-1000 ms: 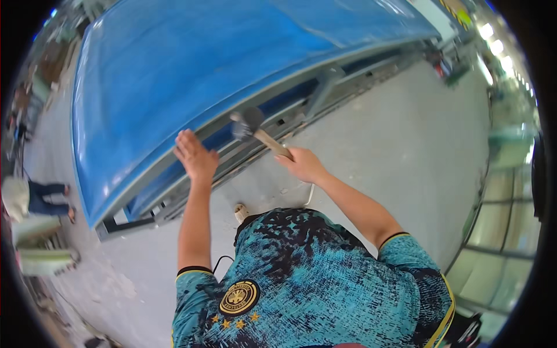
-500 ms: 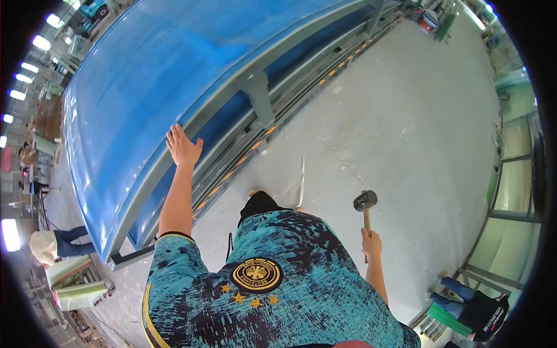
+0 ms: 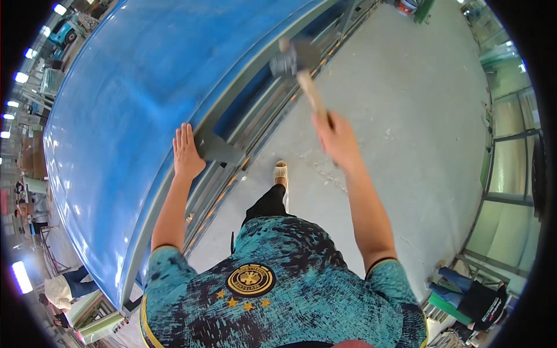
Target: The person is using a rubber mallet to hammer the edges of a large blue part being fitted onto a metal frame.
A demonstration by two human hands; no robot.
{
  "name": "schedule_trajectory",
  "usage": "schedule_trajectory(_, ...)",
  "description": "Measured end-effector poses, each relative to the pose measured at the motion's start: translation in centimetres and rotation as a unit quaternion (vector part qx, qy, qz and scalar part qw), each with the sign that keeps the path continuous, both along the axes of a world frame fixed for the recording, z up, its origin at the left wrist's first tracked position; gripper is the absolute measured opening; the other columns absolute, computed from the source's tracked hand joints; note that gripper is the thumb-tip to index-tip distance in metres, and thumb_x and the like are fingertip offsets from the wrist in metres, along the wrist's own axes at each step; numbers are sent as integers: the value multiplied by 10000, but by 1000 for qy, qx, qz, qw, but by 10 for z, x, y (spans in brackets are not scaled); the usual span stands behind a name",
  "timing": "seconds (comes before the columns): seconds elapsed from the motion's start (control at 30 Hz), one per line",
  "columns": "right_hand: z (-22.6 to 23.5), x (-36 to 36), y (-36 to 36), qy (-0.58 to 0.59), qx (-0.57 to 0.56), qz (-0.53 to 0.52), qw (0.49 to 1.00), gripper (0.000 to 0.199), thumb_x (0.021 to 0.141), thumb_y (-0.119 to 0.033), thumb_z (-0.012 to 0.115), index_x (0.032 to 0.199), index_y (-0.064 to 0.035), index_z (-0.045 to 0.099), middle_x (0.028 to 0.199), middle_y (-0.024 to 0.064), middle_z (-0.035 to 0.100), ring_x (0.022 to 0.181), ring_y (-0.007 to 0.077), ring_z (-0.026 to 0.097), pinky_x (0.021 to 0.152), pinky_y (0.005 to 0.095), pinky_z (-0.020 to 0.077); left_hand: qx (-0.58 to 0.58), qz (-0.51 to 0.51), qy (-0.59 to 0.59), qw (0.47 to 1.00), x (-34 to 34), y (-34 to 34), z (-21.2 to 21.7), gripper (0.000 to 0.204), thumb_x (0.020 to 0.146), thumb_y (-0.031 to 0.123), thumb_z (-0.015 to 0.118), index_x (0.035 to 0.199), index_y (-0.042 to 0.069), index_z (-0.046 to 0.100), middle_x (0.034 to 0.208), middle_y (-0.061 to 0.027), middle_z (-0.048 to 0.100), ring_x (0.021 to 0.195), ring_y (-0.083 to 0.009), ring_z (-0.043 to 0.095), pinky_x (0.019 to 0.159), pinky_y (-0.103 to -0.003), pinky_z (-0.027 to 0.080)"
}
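A large glossy blue panel (image 3: 139, 75), curved like a mould, fills the upper left. Along its near side runs a grey metal frame (image 3: 246, 72) with a bracket. My left hand (image 3: 187, 155) lies flat on the panel's edge beside that bracket, fingers stretched out. In my right hand (image 3: 337, 139) is the wooden handle of a mallet (image 3: 312, 95). The mallet's dark head is raised and smeared by motion; it overlaps the frame in the picture, and whether it touches cannot be told.
Below the frame runs a yellow-and-black striped edge (image 3: 241, 171). Grey floor (image 3: 400, 145) stretches to the right. One person (image 3: 67, 287) stands at the lower left, another (image 3: 476, 298) at the lower right. A red-and-white bucket (image 3: 406, 7) stands at the far top.
My right hand has swung the mallet up and to the left, toward the frame. My left hand has shifted along the panel's edge to the bracket. One foot has stepped forward.
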State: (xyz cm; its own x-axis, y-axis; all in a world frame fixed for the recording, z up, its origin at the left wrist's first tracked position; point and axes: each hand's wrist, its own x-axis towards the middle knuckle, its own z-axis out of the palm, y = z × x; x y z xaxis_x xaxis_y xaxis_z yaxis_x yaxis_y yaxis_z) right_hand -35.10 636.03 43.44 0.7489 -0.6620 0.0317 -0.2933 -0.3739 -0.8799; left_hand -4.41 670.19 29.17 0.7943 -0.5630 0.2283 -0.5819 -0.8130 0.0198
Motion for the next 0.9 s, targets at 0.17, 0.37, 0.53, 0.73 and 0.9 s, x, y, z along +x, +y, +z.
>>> schedule_trajectory(0.17,121,70,21,-233,-105,62,965,547,1098,-579,656,1090,-33,675,800,154,705,752,305,688,719,446,534,-42,-89,260,961,-50,88,31,931,909,95,736,1760,86,358,1854,-189,267,1697,-392,285,1362,-499,327)
schedule_trajectory(0.37,-37,86,13,48,-282,112,952,449,1113,-516,632,1190,-74,627,852,198,761,871,449,765,774,563,614,-12,-64,165,984,-134,86,23,662,1058,268,617,1679,69,500,1698,-250,523,1543,-442,523,1265,-524,443)
schedule_trajectory(0.53,1,-26,43,87,-226,167,956,454,1083,-522,679,1130,-70,659,889,177,766,855,437,765,763,571,600,-99,30,132,986,-195,49,37,628,1071,307,628,1642,59,544,1656,-294,549,1521,-447,544,1246,-530,459)
schedule_trajectory(0.73,-49,-131,52,149,-71,130,978,522,1040,-589,702,1099,-71,732,961,226,775,956,434,760,824,551,574,-259,-112,165,945,-202,-19,65,281,1002,193,734,1230,50,811,1250,-173,804,1199,-397,736,1038,-489,572)
schedule_trajectory(0.9,-141,-200,83,174,-50,75,981,491,1039,-520,695,1140,-43,749,1014,248,782,989,449,755,850,553,574,-324,-173,680,635,-297,-79,-35,577,1064,343,742,1548,41,654,1416,-135,756,1281,-271,718,1125,-410,533)
